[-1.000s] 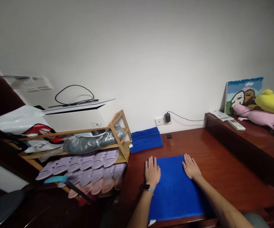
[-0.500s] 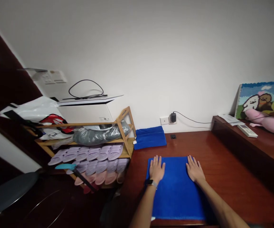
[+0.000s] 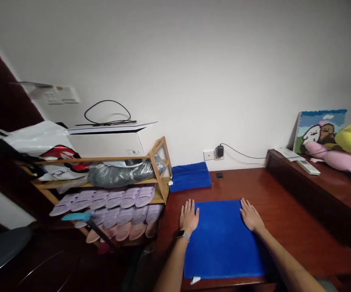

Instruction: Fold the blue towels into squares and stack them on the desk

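A blue towel (image 3: 224, 239) lies spread flat on the reddish-brown wooden desk (image 3: 297, 227), with a small white tag at its near left edge. My left hand (image 3: 189, 217), with a watch on the wrist, rests flat at the towel's far left corner, fingers stretched out. Over the far right corner lies my right hand (image 3: 251, 216), also flat with its fingers extended. Neither hand grips anything. A second blue towel (image 3: 190, 177) lies folded at the back left of the desk, against the wall.
Left of the desk stands a wooden rack (image 3: 160, 172) with several purple and pink slippers (image 3: 129, 196), and a white box (image 3: 105, 144) on top. A black plug (image 3: 220, 151) trails its cable rightward to a raised ledge holding a remote (image 3: 308, 166) and a pink plush toy (image 3: 336, 157).
My left hand has slid left on the towel to its far left corner. My right hand stays near the far right corner. The view has shifted slightly.
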A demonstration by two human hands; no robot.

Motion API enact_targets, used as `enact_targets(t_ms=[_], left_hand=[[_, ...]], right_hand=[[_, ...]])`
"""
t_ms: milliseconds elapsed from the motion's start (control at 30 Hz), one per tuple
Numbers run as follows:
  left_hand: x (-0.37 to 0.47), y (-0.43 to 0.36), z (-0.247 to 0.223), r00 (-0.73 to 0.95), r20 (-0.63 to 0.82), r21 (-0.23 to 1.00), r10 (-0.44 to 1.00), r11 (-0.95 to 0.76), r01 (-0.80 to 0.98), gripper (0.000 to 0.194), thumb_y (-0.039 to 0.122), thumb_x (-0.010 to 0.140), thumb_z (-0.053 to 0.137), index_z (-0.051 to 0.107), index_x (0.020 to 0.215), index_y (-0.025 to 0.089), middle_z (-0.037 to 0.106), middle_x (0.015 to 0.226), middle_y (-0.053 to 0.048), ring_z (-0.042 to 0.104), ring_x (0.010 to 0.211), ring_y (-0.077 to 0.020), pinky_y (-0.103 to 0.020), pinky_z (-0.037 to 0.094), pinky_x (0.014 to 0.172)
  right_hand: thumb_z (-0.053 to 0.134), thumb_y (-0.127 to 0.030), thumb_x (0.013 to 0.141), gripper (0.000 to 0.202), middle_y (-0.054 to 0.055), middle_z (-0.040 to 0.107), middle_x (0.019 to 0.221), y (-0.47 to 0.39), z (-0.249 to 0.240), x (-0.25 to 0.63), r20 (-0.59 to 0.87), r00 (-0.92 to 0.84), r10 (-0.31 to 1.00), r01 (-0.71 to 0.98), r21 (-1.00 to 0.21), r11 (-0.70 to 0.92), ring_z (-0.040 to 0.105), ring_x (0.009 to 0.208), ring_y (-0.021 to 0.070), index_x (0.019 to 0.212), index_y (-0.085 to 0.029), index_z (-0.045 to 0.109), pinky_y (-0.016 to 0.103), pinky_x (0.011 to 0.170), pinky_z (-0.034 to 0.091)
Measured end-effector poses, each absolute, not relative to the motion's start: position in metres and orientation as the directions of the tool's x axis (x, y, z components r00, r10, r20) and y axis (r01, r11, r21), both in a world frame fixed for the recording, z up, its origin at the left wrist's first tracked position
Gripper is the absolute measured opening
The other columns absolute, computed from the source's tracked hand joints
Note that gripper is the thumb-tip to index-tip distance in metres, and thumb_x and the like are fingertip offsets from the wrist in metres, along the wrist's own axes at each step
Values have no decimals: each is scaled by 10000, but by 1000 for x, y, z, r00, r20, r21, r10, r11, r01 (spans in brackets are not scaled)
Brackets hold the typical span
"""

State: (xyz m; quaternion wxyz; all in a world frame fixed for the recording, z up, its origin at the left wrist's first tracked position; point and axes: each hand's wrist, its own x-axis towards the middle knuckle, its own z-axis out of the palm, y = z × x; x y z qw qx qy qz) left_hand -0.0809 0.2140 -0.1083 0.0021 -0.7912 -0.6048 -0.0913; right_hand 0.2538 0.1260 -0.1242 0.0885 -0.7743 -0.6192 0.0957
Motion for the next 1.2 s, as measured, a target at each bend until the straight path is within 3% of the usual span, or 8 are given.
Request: enact_targets(t_ms=[100, 233, 467, 633, 833, 1000, 1200], left_hand=[[-83, 212, -101, 266, 217, 76, 939, -288, 955, 630, 404, 1059, 246, 273, 1651, 190, 346, 1680, -90, 254, 1580, -260, -505, 186, 1300], [-52, 199, -85, 399, 303, 42, 865, -431, 902, 597, 341, 1067, 223, 340, 1627, 170, 364, 1674, -83, 262, 1579, -237, -486, 169, 1312], [84, 147, -101, 694, 182, 162, 697, -717, 678, 633, 474, 1089, 162, 410, 1595, 185, 391, 1663, -81, 308, 1561, -208, -435, 234, 1301], [65, 154, -115, 606, 122, 241, 786, -616, 750, 681, 550, 1073, 158, 351, 1624, 198, 334, 1688, -86, 263, 1578, -224, -454, 213, 1306], [-63, 190, -102, 295, 84, 143, 952, -305, 942, 662, 476, 1072, 187, 339, 1624, 143, 302, 1694, -114, 251, 1579, -251, -473, 219, 1298], [-91, 195, -106, 269, 94, 107, 959, -278, 954, 656, 436, 1073, 177, 320, 1626, 114, 276, 1702, -108, 247, 1580, -223, -435, 217, 1300], [-84, 193, -108, 278, 112, 82, 954, -288, 954, 654, 412, 1069, 192, 343, 1613, 82, 305, 1691, -128, 262, 1577, -235, -429, 213, 1301]], right_hand=[[142, -455, 1045, 676, 7, 183, 1743, 125, -123, 253, -39, 183, 982, 943, -277, -186, 109, 1609, 180, 1671, -208, 201, 397, 1300, 127], [124, -455, 1045, 682, 13, 203, 1736, 124, -118, 251, -53, 189, 980, 937, -288, -196, 134, 1606, 177, 1668, -191, 211, 396, 1300, 112], [119, -430, 1029, 698, 22, 195, 1737, 123, -126, 255, -66, 170, 983, 958, -224, -180, 138, 1606, 186, 1663, -152, 212, 383, 1297, 108], [110, -426, 1025, 707, 24, 205, 1734, 125, -134, 257, -52, 168, 984, 962, -208, -175, 153, 1604, 188, 1663, -138, 209, 396, 1296, 136], [99, -429, 1035, 701, 12, 187, 1738, 125, -125, 254, -75, 193, 978, 955, -213, -205, 141, 1606, 190, 1668, -139, 179, 387, 1301, 109], [142, -414, 1042, 680, 18, 181, 1742, 125, -113, 248, -124, 221, 967, 940, -237, -245, 141, 1606, 194, 1670, -157, 180, 405, 1298, 126], [115, -451, 1048, 682, 1, 174, 1740, 96, -116, 240, -79, 253, 964, 938, -225, -264, 133, 1608, 216, 1670, -181, 187, 451, 1302, 109]])
